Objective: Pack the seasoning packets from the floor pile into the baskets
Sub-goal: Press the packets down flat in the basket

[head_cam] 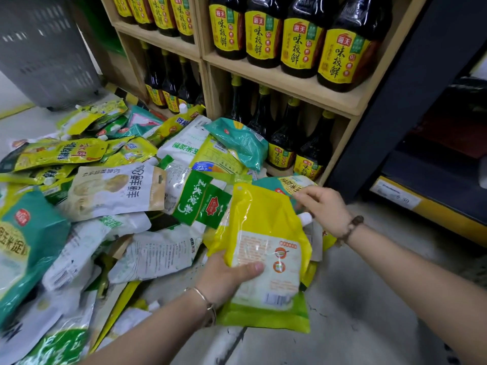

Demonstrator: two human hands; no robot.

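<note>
Grey concrete floor [355, 299] runs along the foot of a wooden shelf [290, 83] stocked with dark sauce bottles [303, 46]. The pile of seasoning packets [118, 191] is heaped against the shelf's base and spreads out to its left. A grey slatted basket [44, 54] stands past the shelf's left end, beyond the pile. In front of the shelf, on the near edge of the pile, the left hand [226, 275] holds a yellow pouch [266, 248] lifted and tilted. Its thumb [250, 268] lies across the printed face and its fingers are tucked underneath. The right hand [326, 209] reaches towards the shelf at the pouch's upper corner, beside a white spout cap [305, 218]. Its fingers are partly bent, but whether they pinch anything cannot be told. The pouch looks soft and full, with a glossy film that is likely slick, so it should sag and slide if held by one edge. A flat grip across the middle, as the left hand has it, or a pinch on the stiffer sealed top seam seems safest. The spout is a poor handle.
</note>
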